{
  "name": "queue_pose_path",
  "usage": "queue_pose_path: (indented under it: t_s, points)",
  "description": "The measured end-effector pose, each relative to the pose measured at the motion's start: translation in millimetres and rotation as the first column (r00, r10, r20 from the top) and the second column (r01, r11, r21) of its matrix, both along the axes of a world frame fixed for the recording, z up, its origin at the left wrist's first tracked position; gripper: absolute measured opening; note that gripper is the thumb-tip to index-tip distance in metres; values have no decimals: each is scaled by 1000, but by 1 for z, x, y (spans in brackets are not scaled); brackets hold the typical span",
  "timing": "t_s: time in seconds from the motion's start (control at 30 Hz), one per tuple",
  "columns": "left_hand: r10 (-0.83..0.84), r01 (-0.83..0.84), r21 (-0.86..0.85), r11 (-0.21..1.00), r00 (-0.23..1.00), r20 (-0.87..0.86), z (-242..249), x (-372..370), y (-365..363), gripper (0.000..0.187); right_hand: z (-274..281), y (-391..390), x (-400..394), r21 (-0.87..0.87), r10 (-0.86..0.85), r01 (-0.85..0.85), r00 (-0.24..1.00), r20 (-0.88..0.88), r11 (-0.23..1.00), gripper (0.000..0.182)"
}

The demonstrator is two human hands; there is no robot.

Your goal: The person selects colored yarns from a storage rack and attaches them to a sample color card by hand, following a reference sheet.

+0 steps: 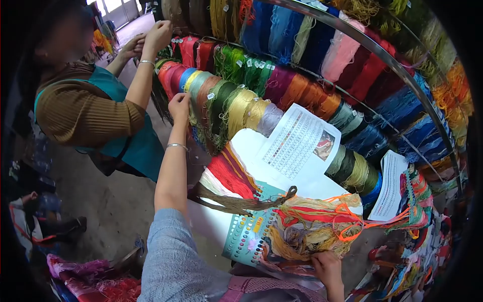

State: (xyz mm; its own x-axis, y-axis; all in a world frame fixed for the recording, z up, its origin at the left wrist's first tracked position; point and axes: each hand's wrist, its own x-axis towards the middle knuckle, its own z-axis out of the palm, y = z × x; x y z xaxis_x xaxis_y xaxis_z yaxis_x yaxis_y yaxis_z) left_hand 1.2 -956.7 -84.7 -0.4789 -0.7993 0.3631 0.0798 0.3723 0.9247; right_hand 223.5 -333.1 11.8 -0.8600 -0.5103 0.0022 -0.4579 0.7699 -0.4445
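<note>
My left hand (179, 106) reaches out to the hanging skeins, its fingers pinched together beside a grey-green skein (197, 95); what is between them is too small to make out. At the lower right, the curled fingers of my right hand (327, 267) grip the lower edge of a tangled bundle of embroidery threads (302, 231). That bundle is fastened to a teal thread card (241, 236) with punched holes and coloured dots. Across the card lies a dark brown skein (226, 199). Red and white threads (229, 176) fan out on its far side.
A printed chart (297, 143) rests on white sheets against the rack. Curved metal rails (372, 43) carry rows of coloured skeins. Another printed sheet (390, 186) hangs at right. A co-worker (95, 110) stands at left, both hands raised near the rack. Pink fabric (95, 277) lies lower left.
</note>
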Motion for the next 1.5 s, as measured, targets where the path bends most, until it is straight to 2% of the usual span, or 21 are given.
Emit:
queue_pose_path:
  t_s: [0.03,0.1,0.13,0.23,0.3,0.33,0.4,0.47,0.53,0.6,0.67,0.73,0.8,0.83,0.9,0.93,1.27,1.3,1.37,1.43,1.5]
  points:
    - [-3,3,-5,1000,1000,-3,-3,3,2,14,-1,2,1,-5,-3,3,1000,-3,1000,7]
    - [-135,191,421,887,978,-161,17,23,21,12,-2,4,0,-42,-3,3,1000,-7,999,8]
    - [-132,212,435,875,969,-207,21,30,28,11,-1,5,-1,-53,3,-4,1000,-9,999,8]
    - [-68,70,119,990,998,-15,-1,48,12,19,-1,8,-1,-91,24,-26,999,-24,995,8]
    - [260,-145,-324,935,901,347,27,79,40,22,-5,12,-3,-143,60,-64,998,-33,988,8]
    - [317,-154,-403,902,869,379,44,92,64,21,-6,14,-5,-154,62,-68,997,-43,986,8]
    - [231,26,-609,793,912,340,68,117,120,18,-10,18,-6,-264,84,-91,996,-35,960,8]
    - [-24,301,-641,705,915,404,100,145,202,6,0,18,-6,-325,79,-92,996,-51,941,7]
    - [-238,582,-615,532,799,552,120,176,292,4,18,22,-6,-454,-28,133,972,232,881,19]
    - [-506,725,-583,367,682,529,153,211,386,7,21,32,-11,-683,65,-4,996,64,730,35]
    - [-577,743,-633,218,621,531,174,241,461,8,47,49,-13,-773,262,-144,964,30,617,49]
    - [-701,682,-687,252,618,357,192,257,519,10,61,88,2,-857,394,-179,919,30,483,54]
    - [-688,645,-712,279,651,321,215,273,564,9,73,135,16,-902,536,10,802,264,431,55]
    - [-704,703,-656,275,611,360,220,280,584,11,73,156,24,-899,490,119,804,337,422,38]
    - [-729,765,-585,269,558,395,223,288,624,16,89,212,38,-766,273,72,910,313,638,20]
    - [-729,764,-587,267,558,395,223,289,644,16,100,230,47,-789,209,113,933,293,603,7]
    - [-868,886,-414,208,362,340,209,269,783,19,90,393,62,-707,-106,162,987,123,688,9]
    - [-856,940,-309,147,277,436,206,261,790,17,87,399,60,-797,-110,125,991,74,592,6]
    - [-885,917,-391,77,244,398,176,235,804,16,71,425,50,-845,-244,255,958,153,470,7]
    - [-882,863,-484,144,334,334,158,209,809,26,89,457,45,-905,-52,421,904,424,-63,12]
    - [-885,903,-405,147,303,354,149,183,812,25,86,514,34,-841,-175,426,849,499,-333,15]
